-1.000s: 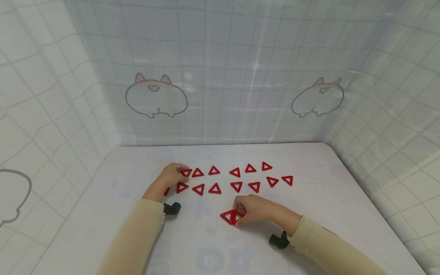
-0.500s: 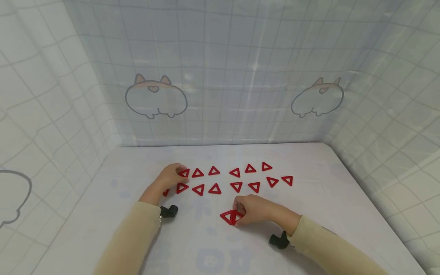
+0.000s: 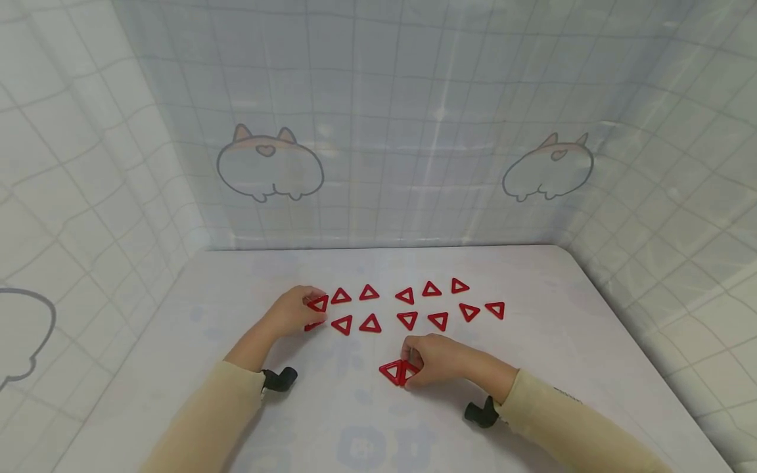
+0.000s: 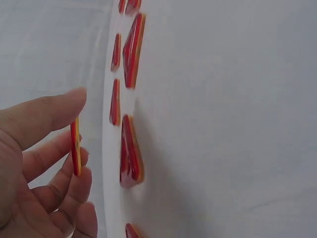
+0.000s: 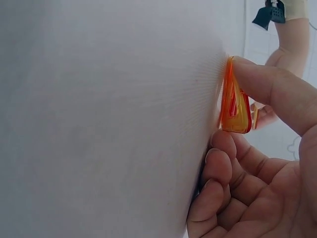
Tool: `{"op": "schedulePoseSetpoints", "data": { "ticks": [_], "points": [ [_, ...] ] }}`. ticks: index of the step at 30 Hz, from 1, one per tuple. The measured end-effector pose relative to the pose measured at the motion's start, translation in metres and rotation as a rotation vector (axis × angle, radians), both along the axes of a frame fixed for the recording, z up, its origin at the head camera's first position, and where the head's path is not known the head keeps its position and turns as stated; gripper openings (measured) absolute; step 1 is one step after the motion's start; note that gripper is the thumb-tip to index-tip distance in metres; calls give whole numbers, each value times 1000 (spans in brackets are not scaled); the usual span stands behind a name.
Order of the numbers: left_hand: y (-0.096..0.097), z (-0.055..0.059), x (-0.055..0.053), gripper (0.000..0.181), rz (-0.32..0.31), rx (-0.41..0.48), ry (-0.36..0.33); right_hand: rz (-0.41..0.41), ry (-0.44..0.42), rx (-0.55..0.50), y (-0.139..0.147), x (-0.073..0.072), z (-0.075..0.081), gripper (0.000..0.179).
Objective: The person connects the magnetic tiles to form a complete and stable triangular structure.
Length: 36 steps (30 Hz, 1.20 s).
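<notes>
In the head view my left hand (image 3: 288, 312) pinches a red triangular tile (image 3: 318, 303) between thumb and fingers. The left wrist view shows this held tile (image 4: 76, 148) edge-on, lifted off the table, with a yellowish edge. Below that hand, another tile (image 3: 314, 326) is mostly covered. Near the table's middle, my right hand (image 3: 440, 360) pinches a red triangular frame tile (image 3: 409, 372) standing at the table surface. It sits side by side with a second triangle (image 3: 391, 372), touching or nearly so. Orange and yellow edges show on the tile (image 5: 235, 106) in the right wrist view.
Several more red triangular tiles lie flat in two loose rows across the white table (image 3: 331, 420), such as one tile (image 3: 370, 324) in the nearer row and one (image 3: 459, 286) at the back. White grid-patterned curtains (image 3: 378, 131) enclose the table's back and sides.
My left hand has picked up a tile from the back row's left end and drawn slightly nearer, now covering tiles of the front row. My right hand keeps its place.
</notes>
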<state>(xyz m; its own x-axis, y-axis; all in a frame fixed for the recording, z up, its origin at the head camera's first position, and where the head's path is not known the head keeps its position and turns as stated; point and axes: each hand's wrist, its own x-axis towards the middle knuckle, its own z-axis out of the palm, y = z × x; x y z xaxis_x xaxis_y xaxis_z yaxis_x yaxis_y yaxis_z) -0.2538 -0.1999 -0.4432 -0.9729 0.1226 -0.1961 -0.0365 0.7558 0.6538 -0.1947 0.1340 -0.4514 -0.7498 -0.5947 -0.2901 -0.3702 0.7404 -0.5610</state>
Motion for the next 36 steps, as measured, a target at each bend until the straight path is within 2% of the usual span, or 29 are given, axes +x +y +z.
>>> {"op": "schedulePoseSetpoints", "data": {
  "ticks": [9,18,25,36],
  "points": [
    [13,1,21,51,-93,-43,45,-4,8,0,0,0,-1,39],
    [31,-6,41,51,-163,-49,17,-17,16,-5,0,-1,-4,39],
    [43,-9,56,49,-271,-69,-1,-20,15,-9,-1,-1,-4,38],
    [52,-16,64,43,-391,-42,0,-47,2,3,-2,-1,-3,38]
  ]
}}
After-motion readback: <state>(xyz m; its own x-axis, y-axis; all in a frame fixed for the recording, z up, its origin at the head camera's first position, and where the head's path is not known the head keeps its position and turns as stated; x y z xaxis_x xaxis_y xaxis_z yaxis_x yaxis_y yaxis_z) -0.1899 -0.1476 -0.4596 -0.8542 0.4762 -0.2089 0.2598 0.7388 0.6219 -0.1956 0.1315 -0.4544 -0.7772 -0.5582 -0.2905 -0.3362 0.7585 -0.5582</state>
